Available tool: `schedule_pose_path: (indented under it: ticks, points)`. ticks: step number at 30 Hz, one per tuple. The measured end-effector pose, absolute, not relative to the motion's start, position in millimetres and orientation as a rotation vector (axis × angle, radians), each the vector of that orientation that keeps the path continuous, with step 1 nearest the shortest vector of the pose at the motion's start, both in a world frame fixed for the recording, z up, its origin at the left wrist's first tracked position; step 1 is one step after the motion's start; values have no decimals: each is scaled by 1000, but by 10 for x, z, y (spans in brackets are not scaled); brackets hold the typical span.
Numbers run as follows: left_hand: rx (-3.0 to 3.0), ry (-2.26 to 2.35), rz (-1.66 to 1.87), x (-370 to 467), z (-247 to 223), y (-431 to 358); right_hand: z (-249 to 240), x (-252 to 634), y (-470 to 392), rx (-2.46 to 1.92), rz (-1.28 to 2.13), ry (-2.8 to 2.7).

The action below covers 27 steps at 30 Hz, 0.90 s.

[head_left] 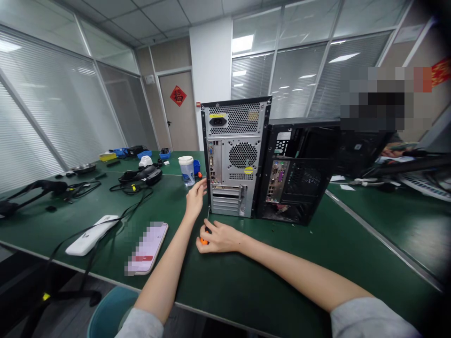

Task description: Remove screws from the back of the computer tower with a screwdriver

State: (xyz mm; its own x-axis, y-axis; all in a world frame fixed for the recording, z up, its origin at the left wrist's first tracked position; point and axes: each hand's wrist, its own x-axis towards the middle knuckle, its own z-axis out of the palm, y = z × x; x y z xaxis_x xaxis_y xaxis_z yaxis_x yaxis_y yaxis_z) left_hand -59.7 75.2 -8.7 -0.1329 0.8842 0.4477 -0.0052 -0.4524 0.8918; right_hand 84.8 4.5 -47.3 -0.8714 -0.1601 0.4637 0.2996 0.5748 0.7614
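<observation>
On the green table (246, 277), right hand (218, 237) clamped on orange screwdriver (204, 239), left hand (196, 197) open against silver computer case (234, 159).

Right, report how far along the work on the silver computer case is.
Done: nothing is visibly removed; the silver case stands upright and closed on the green table. In hand: the left hand steadies the case's rear left edge while the right hand holds an orange-handled screwdriver, tip at the bottom rear corner. Left: the side panel is still on. The black case beside it stands open.
</observation>
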Motion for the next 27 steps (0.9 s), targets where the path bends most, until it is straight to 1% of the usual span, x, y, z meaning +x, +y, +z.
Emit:
schedule_pose_path:
  ticks: [21, 27]
  points:
    - [1420, 1009, 1579, -629, -56, 725, -501, 838, 121, -123, -1269, -2343]
    - [1366, 922, 1553, -672, -54, 736, -497, 803, 120, -127, -1265, -2311]
